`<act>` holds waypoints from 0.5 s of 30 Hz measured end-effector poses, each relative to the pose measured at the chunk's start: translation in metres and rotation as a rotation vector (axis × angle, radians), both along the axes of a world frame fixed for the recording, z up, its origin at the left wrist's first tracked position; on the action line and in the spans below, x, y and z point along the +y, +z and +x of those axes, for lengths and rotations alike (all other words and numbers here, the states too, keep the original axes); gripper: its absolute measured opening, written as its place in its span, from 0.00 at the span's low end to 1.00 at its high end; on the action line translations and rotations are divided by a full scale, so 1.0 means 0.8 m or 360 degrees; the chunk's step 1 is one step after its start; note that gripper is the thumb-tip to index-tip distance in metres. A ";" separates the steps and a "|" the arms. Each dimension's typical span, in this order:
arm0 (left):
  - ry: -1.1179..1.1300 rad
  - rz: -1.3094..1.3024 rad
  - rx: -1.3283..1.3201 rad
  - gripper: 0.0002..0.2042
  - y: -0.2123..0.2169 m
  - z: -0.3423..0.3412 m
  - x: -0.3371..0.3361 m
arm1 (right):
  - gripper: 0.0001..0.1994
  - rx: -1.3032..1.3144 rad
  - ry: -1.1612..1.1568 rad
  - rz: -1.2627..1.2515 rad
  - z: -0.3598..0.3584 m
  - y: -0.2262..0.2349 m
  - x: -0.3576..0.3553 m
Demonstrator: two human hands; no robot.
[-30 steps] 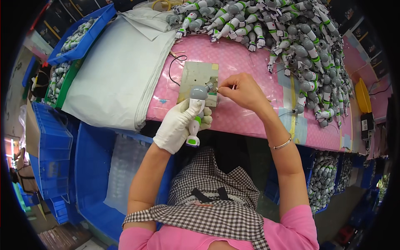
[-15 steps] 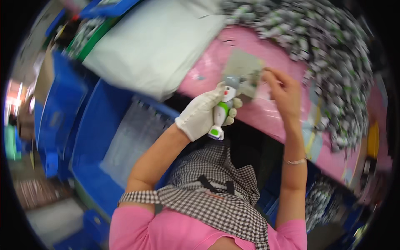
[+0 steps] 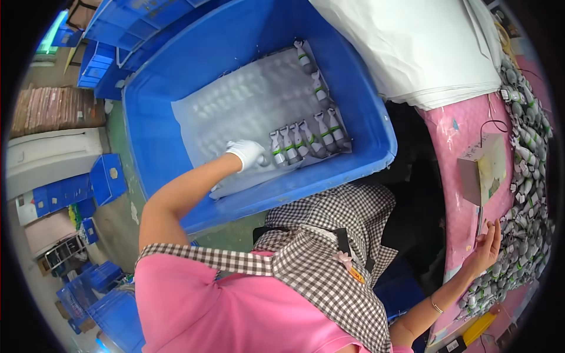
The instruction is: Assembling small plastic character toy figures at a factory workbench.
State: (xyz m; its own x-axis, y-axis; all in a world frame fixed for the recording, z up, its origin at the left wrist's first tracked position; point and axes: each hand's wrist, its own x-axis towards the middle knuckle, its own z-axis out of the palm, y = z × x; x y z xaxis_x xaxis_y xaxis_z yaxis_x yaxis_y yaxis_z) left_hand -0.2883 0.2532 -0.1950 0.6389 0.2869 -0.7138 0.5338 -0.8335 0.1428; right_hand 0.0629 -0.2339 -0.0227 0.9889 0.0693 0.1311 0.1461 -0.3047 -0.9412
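Note:
My left hand point(image 3: 246, 154), in a white glove, reaches into the large blue bin point(image 3: 265, 203) at the end of a row of small toy figures point(image 3: 297, 144). Its fingers are closed round a toy figure point(image 3: 263, 160), of which mostly the grey, rounded end shows; the glove hides the rest. The figures in the row are white and grey with green bands, laid side by side on a translucent white sheet point(image 3: 226, 126). My bare right hand point(image 3: 487, 247) is over the pink-covered table at the right, its fingers stretched out near a small grey box point(image 3: 491, 167).
Many more figures point(image 3: 518, 235) are heaped along the pink table's point(image 3: 438, 153) far side. White sheets point(image 3: 418, 53) are stacked beyond the bin. A yellow-handled tool point(image 3: 479, 327) lies at lower right. Blue crates point(image 3: 109, 179) and stacked cardboard point(image 3: 56, 112) stand left.
My view has turned left toward the bin. My left hand has carried the toy figure from beside the table down into the bin. My right hand has stayed by the table, its fingers now straighter.

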 end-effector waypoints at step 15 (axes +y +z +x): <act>-0.0497 -0.0078 -0.0639 0.17 -0.155 -0.038 0.001 | 0.09 -0.0071 -0.0406 -0.0221 -0.021 0.007 -0.017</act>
State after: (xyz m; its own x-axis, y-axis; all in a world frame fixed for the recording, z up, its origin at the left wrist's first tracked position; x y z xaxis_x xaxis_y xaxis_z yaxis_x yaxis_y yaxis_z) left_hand -0.3185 0.2539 -0.3187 0.9156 0.0106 -0.4020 0.1550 -0.9318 0.3284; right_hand 0.0462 -0.2475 -0.0167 0.9702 -0.1604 0.1816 0.0887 -0.4625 -0.8822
